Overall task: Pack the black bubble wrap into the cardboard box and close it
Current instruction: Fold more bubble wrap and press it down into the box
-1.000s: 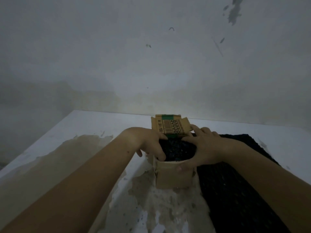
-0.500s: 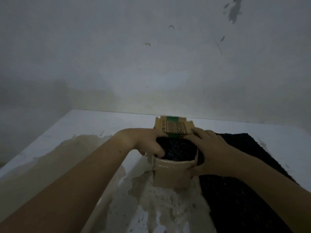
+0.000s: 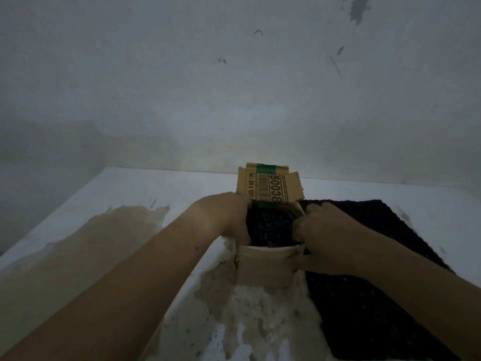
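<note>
Cardboard box on table, near centre, open at top; far flap raised behind opening, wall behind table's far edge; bubble wrap inside box, filling opening; mat on table right of box, touching its right side, running from beside flap toward near edge; left hand at box's left rim, right hand at right rim, over mat.

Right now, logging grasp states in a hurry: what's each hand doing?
Left hand: curled over the cardboard box rim, pressing the black bubble wrap.
Right hand: gripping the box's right wall.
</note>
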